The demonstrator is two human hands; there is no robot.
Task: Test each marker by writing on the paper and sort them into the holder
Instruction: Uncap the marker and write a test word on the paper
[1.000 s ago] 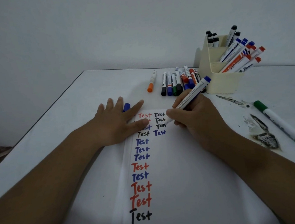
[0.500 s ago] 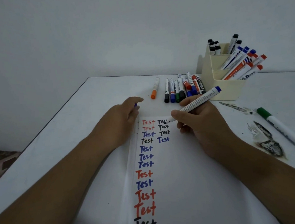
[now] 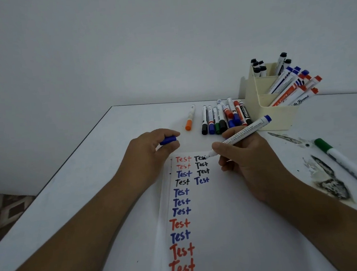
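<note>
Pinching blue cap (image 3: 168,140) in curled fingers, left hand (image 3: 148,153) hovers just beyond paper's far left corner; right hand (image 3: 246,160) grips uncapped blue marker (image 3: 240,135), tip at paper (image 3: 203,219) far edge by top "Test" words; paper strip runs from tabletop (image 3: 91,174) middle toward near edge; holder (image 3: 262,105) with sorted markers near far right corner; untested marker row (image 3: 223,119) lying left of holder; green marker (image 3: 344,163) near right edge
</note>
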